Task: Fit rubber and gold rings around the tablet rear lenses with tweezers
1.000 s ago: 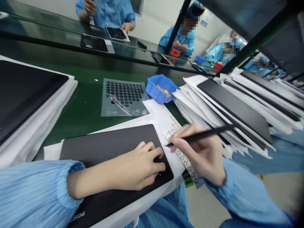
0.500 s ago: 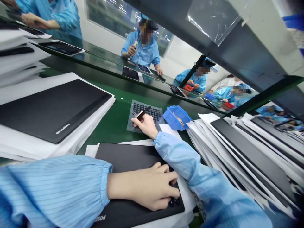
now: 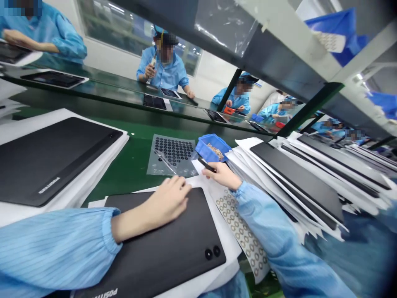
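Observation:
A black tablet [image 3: 167, 244] lies back side up on white sheets in front of me, two round black camera rings [image 3: 212, 252] at its right corner. Above its upper part is my left hand [image 3: 164, 200], fingers loosely bent, nothing visible in them; whether it touches the tablet I cannot tell. My right hand [image 3: 223, 174] pinches black tweezers [image 3: 207, 165] beyond the tablet's far right corner. Under the right forearm runs a pale strip of ring-shaped stickers [image 3: 240, 227]. A clear sheet of black rings [image 3: 173, 151] lies on the green bench farther back.
A blue bin [image 3: 206, 145] of small tan pieces stands beside the ring sheet. Tablets interleaved with white sheets are stacked at left [image 3: 62, 157] and right [image 3: 294, 178]. Across a conveyor carrying tablets [image 3: 155, 101], co-workers sit. A shelf [image 3: 279, 58] slants overhead.
My right hand has moved from the ring sheet toward me and right with the tweezers. My left hand has slid off the camera rings toward the tablet's far edge. The view has shifted right.

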Demonstrator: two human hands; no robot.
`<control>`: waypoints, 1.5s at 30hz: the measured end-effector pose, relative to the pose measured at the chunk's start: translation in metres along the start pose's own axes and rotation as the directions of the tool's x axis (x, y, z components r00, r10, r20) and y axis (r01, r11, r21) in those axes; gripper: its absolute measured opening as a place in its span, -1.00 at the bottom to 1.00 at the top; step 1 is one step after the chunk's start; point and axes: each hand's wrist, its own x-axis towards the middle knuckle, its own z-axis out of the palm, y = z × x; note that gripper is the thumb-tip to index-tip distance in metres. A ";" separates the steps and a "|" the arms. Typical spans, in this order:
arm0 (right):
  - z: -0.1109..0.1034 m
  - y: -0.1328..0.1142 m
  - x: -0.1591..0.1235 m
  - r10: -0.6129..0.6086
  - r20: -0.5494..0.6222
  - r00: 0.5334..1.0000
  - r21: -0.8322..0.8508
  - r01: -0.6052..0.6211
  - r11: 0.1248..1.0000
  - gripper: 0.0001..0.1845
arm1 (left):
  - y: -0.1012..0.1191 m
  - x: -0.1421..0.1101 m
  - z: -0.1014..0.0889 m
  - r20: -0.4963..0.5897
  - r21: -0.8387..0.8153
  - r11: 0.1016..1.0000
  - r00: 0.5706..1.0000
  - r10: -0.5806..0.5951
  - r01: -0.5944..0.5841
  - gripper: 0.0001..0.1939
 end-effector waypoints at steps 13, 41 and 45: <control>0.019 0.015 -0.007 -0.083 0.085 0.993 0.333 0.050 0.942 -0.60 | -0.022 0.004 -0.005 0.007 -0.046 0.989 0.990 -0.142 0.142 -0.69; 0.000 0.004 -0.023 0.055 0.399 0.915 0.172 -0.133 0.976 -0.61 | -0.016 0.007 -0.007 -0.035 -0.139 0.980 0.988 -0.148 0.142 -0.75; 0.000 0.002 -0.023 0.061 0.421 0.905 0.136 -0.129 0.982 -0.64 | -0.018 0.007 -0.005 -0.055 -0.152 0.981 0.989 -0.134 0.124 -0.74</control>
